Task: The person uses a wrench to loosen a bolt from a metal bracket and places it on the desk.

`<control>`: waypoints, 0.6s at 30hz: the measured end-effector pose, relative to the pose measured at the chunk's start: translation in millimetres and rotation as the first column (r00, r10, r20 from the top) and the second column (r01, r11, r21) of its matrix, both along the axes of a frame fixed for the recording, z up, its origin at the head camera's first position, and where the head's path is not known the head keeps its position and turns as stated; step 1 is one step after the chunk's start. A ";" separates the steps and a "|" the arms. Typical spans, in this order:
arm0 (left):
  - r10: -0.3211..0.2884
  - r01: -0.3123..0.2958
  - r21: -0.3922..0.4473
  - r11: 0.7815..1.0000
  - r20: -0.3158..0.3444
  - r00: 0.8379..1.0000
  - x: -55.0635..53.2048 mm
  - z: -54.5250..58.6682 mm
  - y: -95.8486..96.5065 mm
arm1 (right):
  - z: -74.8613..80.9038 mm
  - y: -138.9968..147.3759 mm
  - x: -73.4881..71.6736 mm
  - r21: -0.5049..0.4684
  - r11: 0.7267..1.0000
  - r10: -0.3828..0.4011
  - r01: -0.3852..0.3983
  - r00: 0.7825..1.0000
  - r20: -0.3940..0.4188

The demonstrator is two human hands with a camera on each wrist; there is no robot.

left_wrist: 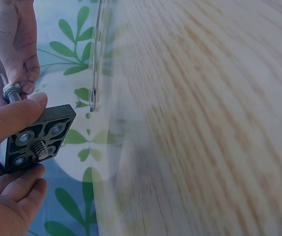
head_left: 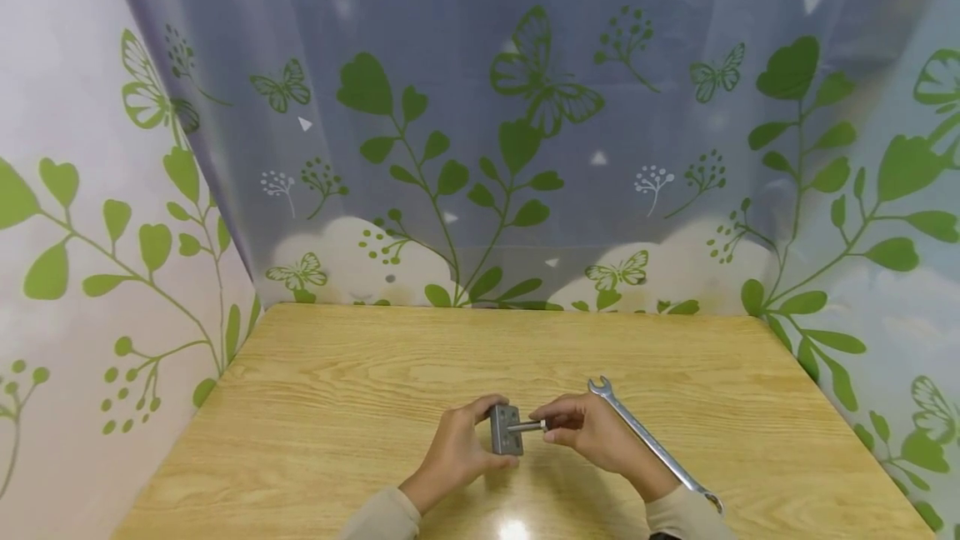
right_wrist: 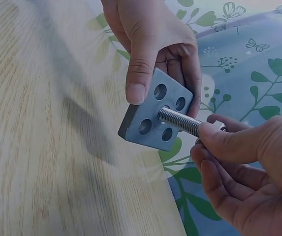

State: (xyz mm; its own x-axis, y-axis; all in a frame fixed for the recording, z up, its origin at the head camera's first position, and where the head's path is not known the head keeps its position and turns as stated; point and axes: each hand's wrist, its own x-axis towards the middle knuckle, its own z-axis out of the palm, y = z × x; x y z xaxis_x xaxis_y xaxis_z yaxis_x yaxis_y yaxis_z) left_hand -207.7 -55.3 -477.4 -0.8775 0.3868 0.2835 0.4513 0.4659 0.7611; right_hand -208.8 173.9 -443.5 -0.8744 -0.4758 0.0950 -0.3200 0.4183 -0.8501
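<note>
My left hand [head_left: 457,444] grips a square grey metal plate [right_wrist: 140,112] by its opposite edges, thumb on one side and fingers on the other. Several round holes surround the plate's centre, where a long threaded bolt [right_wrist: 182,121] passes through. The bolt's tip [left_wrist: 41,150] pokes out a little from the recessed back face in the left wrist view. At the other end, my right hand [head_left: 596,432] pinches the bolt by its head between thumb and fingers. Much of the thread shows between the plate and the head. Both hands are above the table.
A long combination wrench [head_left: 652,439] lies slantwise on the wooden table [head_left: 360,365], passing beside and partly behind the right wrist. Its open end points away from me. Curtains [head_left: 465,173] with leaf and butterfly prints enclose the table's back and sides.
</note>
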 end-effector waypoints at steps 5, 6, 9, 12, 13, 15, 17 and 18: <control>-0.010 0.010 0.001 1.000 -0.009 1.000 0.2 0.6 0.5 | -1.3 1.8 0.2 0.009 1.000 0.015 -0.015 1.000 -0.006; -0.008 0.008 0.001 1.000 -0.011 1.000 0.2 0.9 0.5 | -1.7 2.1 0.1 0.020 0.999 0.025 -0.025 1.000 -0.002; -0.005 0.005 0.003 1.000 -0.009 1.000 -0.4 1.1 0.4 | -2.2 3.0 -0.7 0.063 0.997 0.037 -0.039 0.999 0.034; -0.001 0.001 0.002 1.000 0.000 1.000 -0.9 1.4 0.4 | -1.9 2.7 -1.5 0.070 0.997 0.022 -0.030 0.994 0.109; -0.002 0.002 0.001 1.000 0.002 1.000 -1.0 1.4 0.4 | -1.5 2.4 -1.5 0.067 0.998 0.010 -0.019 0.992 0.129; 0.002 -0.002 -0.003 1.000 0.007 1.000 -0.6 1.7 0.5 | -0.6 1.0 -1.3 0.045 0.999 -0.006 -0.001 0.987 0.158; 0.007 -0.006 -0.006 1.000 0.007 1.000 -0.1 1.8 0.5 | 0.5 -0.3 -0.7 0.028 1.000 -0.017 0.012 0.985 0.172; 0.009 -0.009 -0.009 1.000 0.006 1.000 0.1 1.8 0.6 | 0.8 -0.9 -0.2 0.025 1.000 -0.022 0.018 0.985 0.173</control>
